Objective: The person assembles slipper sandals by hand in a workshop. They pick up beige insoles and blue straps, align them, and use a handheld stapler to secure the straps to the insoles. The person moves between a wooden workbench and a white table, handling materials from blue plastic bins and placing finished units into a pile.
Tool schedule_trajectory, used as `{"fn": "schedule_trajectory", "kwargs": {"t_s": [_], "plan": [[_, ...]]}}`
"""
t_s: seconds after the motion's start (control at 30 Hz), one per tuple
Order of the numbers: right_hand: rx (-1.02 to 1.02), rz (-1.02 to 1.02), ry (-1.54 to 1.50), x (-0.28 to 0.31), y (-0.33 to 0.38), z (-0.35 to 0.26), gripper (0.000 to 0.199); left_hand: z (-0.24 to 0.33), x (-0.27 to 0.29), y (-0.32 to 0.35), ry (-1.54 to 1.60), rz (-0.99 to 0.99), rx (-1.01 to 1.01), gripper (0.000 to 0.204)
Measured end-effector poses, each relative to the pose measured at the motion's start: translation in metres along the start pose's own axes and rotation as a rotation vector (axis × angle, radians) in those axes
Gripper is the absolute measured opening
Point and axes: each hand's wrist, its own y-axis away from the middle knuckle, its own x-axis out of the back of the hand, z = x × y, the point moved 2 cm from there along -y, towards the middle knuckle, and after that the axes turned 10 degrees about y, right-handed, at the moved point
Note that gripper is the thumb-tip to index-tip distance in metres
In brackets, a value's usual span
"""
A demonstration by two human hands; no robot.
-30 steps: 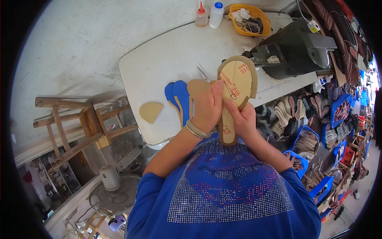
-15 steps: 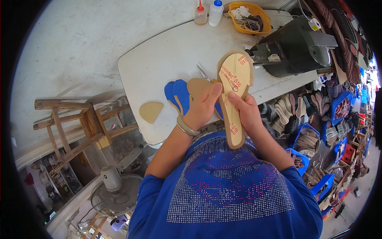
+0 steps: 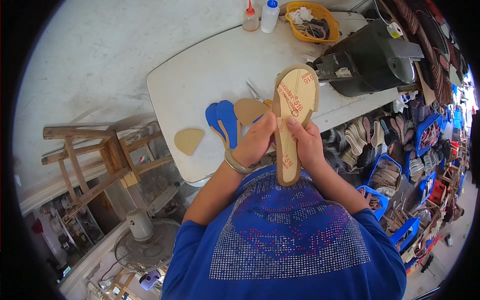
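Observation:
A shoe insole (image 3: 289,92) is held upright in front of my chest, its cream board face with red print toward me and a tan border showing round it. My left hand (image 3: 254,141) is closed at the insole's left edge near its narrow middle, its thumb bent against the edge. Gripping the right edge, my right hand (image 3: 308,144) has its thumb pressed flat on the board. On the table behind my left hand lie blue insoles (image 3: 228,120), a tan rounded piece (image 3: 246,111) and scissors (image 3: 254,91), their handles partly hidden.
A tan half-round piece (image 3: 189,141) lies on the white table (image 3: 200,85). Two squeeze bottles (image 3: 270,19) and a yellow basket (image 3: 292,29) stand at the back, with a dark machine (image 3: 372,60) at right. A wooden stool (image 3: 112,150) and a fan (image 3: 145,245) are left; shoe-filled crates (image 3: 385,175) right.
The insole has tilted a little, its lower end swinging left. My left thumb has bent down from pointing upward to pressing at the insole's edge.

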Motion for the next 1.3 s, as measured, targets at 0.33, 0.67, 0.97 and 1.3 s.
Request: {"fn": "schedule_trajectory", "kwargs": {"t_s": [0.33, 0.67, 0.97, 1.3], "plan": [[0.022, 0.056, 0.344, 0.066, -0.018, -0.001, 0.038, 0.028, 0.023, -0.03, -1.113, -0.119, -0.166, 0.036], [-0.226, -0.252, 0.419, 0.092, -0.044, 0.015, 0.034, 0.068, -0.007, -0.114, -1.742, -0.415, -0.088, 0.043], [-0.149, 0.194, 0.173, 0.082, -0.062, 0.026, 0.036, 0.056, -0.021, -0.177, -2.012, -0.585, -0.019, 0.065], [-0.144, 0.146, 0.153, 0.08, -0.084, 0.015, 0.033, 0.068, -0.013, -0.2, -1.894, -0.592, 0.062, 0.054]]}}
